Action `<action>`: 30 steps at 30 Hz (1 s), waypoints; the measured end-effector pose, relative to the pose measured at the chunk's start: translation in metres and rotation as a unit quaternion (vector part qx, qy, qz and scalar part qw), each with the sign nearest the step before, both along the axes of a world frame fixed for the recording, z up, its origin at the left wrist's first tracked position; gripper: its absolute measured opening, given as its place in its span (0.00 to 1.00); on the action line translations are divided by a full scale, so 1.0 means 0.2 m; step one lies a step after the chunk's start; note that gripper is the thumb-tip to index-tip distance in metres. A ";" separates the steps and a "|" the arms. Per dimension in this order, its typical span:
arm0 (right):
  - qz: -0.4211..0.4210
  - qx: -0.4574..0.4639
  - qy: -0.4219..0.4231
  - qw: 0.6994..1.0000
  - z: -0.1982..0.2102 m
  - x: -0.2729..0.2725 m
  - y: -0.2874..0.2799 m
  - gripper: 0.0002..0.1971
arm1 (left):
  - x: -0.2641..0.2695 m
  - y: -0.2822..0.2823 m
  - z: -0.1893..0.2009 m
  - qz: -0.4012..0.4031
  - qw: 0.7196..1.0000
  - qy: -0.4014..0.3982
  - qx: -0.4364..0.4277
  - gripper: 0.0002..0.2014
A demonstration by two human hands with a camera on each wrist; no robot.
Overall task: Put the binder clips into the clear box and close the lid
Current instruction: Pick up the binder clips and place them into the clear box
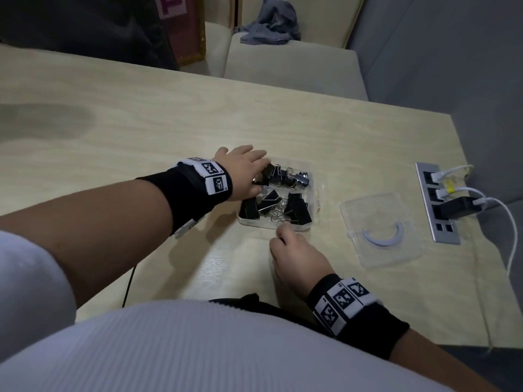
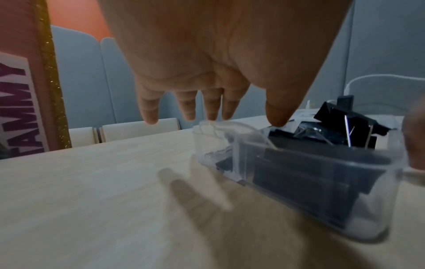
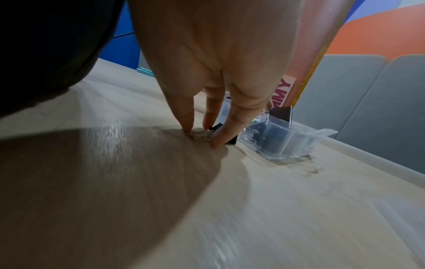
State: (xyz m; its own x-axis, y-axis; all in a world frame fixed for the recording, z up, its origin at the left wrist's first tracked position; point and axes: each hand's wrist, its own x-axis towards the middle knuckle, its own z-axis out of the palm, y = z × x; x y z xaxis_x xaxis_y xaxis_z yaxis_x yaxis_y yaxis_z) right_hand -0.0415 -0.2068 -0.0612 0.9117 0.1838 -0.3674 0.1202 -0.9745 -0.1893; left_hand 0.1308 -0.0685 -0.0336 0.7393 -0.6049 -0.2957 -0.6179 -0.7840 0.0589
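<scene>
My left hand (image 1: pixel 244 170) spread loose over the clear box (image 1: pixel 316 203) of binder clips (image 1: pixel 297 208), right hand (image 3: pixel 207 76) pinching one binder clip (image 3: pixel 231 141) off the table (image 1: pixel 141 131)

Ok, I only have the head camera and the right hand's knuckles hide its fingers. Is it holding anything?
Observer: Yes. The right wrist view shows the right hand pinching a black binder clip on the table, just outside the clear box.
Operator: And is the left hand gripping one?
Observer: No. In the left wrist view the left hand has straight fingers above the box rim; only its thumb tip reaches the clips inside.
</scene>
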 end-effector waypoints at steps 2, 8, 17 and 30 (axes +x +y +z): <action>-0.005 -0.001 0.016 1.000 0.01 0.00 0.00 0.02 | 0.00 0.00 -0.01 -0.015 0.999 -0.021 0.019 0.30; -0.029 -0.010 0.036 0.999 0.04 0.00 0.01 0.11 | -0.02 0.04 -0.02 -0.003 0.999 -0.029 0.011 0.28; -0.030 -0.030 0.011 0.999 0.02 0.00 -0.02 0.11 | -0.07 0.06 -0.08 0.060 0.997 0.035 -0.025 0.36; -0.097 0.183 -0.215 0.955 0.23 0.29 -0.03 0.15 | -0.10 0.07 -0.06 0.054 0.997 0.046 -0.021 0.37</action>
State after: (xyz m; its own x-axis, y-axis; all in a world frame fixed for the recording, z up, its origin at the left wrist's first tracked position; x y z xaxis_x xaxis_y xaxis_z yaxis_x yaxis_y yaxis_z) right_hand 0.0160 -0.2118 -0.0160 0.9937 0.0410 0.1039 0.0874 -0.8646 -0.4947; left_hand 0.1100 -0.0547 -0.0458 0.7711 -0.5373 -0.3416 -0.5212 -0.8409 0.1458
